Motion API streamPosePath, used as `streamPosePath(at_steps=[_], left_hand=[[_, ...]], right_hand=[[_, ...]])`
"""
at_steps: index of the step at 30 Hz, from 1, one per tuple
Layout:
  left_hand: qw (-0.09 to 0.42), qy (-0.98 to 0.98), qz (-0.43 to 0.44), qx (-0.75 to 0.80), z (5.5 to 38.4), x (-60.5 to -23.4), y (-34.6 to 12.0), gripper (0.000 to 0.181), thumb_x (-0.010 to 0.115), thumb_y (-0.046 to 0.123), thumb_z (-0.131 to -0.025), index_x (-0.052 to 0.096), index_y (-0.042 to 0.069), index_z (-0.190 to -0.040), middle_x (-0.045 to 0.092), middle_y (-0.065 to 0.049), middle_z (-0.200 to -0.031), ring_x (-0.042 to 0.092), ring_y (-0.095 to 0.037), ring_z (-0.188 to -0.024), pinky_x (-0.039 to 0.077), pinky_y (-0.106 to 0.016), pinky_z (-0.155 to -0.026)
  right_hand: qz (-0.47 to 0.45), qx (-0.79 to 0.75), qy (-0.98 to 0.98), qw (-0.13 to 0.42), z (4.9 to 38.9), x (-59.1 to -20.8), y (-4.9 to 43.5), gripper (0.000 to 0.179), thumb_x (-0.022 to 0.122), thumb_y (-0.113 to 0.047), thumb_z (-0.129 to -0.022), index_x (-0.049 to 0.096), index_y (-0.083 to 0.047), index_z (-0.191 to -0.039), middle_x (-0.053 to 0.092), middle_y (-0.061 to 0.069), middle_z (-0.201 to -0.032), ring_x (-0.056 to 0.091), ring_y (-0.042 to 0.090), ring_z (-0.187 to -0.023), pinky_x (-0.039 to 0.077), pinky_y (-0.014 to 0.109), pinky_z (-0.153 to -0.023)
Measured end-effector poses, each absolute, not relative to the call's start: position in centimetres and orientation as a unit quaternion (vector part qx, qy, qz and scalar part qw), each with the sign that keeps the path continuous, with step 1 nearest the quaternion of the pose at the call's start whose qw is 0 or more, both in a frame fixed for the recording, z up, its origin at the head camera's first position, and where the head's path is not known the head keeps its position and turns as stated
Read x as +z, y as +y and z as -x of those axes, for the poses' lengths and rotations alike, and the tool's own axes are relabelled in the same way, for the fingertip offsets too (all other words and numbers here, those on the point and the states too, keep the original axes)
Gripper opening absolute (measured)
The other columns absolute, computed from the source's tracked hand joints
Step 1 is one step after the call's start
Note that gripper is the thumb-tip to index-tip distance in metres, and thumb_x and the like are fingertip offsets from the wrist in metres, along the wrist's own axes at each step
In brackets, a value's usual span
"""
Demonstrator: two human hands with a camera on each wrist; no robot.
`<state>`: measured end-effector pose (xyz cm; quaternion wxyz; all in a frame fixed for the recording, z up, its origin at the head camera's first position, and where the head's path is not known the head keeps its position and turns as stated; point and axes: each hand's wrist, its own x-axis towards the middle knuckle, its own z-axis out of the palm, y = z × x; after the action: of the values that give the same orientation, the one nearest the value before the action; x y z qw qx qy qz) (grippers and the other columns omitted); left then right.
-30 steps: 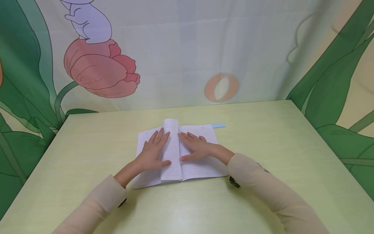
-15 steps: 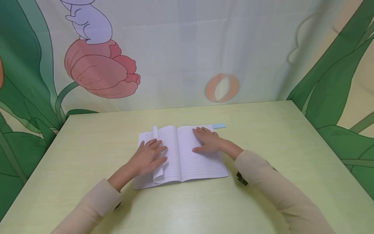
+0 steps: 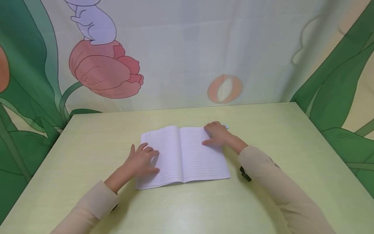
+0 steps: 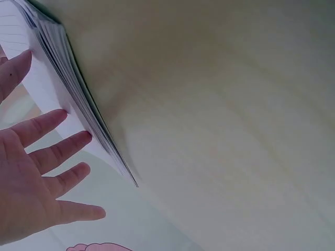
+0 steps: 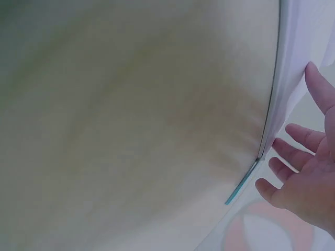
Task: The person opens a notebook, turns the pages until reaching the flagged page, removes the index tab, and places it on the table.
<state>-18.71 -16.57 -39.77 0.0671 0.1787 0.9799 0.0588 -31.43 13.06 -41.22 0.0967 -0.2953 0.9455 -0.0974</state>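
An open lined notebook lies flat, its two pages facing up and its spine running down the middle. My left hand is at the outer part of the left page, fingers spread. In the left wrist view some of its fingertips meet the white page beside the notebook's layered edge. My right hand is over the upper right corner of the right page with relaxed fingers; its thumb tip touches the page in the right wrist view. A blue strip sticks out from that corner, mostly hidden by the hand in the head view.
The notebook rests on a pale yellow-green table. Behind the table's far edge hangs a curtain printed with a rabbit, a flower and green leaves.
A narrow folded-over leaf on the left side has gone down flat. My left hand slid left to the outer page, and my right hand moved right toward the upper corner.
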Motion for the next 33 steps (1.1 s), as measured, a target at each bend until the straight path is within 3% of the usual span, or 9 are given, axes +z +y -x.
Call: streamPosePath(at_steps=[6,22,27,33], left_hand=[[0.086,0.979,-0.176,0.055,18.76,-39.80,-16.48,0.055,0.070,0.036,-0.076,0.055,0.008,-0.122,0.052,-0.015,-0.121,0.035,-0.038,-0.122,0.017,-0.069,-0.094],[0.099,0.980,-0.163,0.060,18.86,-40.02,-16.34,0.058,0.072,0.036,-0.075,0.054,0.008,-0.123,0.050,-0.015,-0.122,0.040,-0.038,-0.117,0.019,-0.069,-0.093],[0.100,0.980,-0.163,0.062,18.83,-39.97,-16.34,0.057,0.072,0.036,-0.075,0.054,0.008,-0.122,0.050,-0.016,-0.121,0.041,-0.038,-0.115,0.020,-0.070,-0.092],[0.101,0.980,-0.161,0.061,18.89,-40.09,-16.47,0.058,0.072,0.036,-0.075,0.054,0.008,-0.122,0.050,-0.016,-0.120,0.042,-0.039,-0.114,0.021,-0.069,-0.092]], right_hand=[[0.242,-0.084,0.960,0.110,32.10,-41.32,13.40,0.086,0.065,-0.053,-0.076,0.035,0.000,-0.137,0.033,0.022,-0.138,0.026,0.039,-0.125,0.029,0.055,-0.094],[0.218,-0.111,0.966,0.089,32.12,-41.74,13.56,0.088,0.069,-0.057,-0.069,0.042,-0.002,-0.131,0.037,0.019,-0.133,0.030,0.035,-0.121,0.028,0.053,-0.094],[0.210,-0.160,0.961,0.082,32.17,-41.59,13.34,0.084,0.072,-0.049,-0.070,0.042,0.001,-0.130,0.047,0.018,-0.127,0.037,0.035,-0.116,0.029,0.052,-0.092],[0.187,-0.281,0.938,0.077,31.91,-41.44,13.25,0.082,0.073,-0.026,-0.077,0.026,0.004,-0.137,0.045,0.028,-0.128,0.043,0.041,-0.117,0.033,0.049,-0.097]])
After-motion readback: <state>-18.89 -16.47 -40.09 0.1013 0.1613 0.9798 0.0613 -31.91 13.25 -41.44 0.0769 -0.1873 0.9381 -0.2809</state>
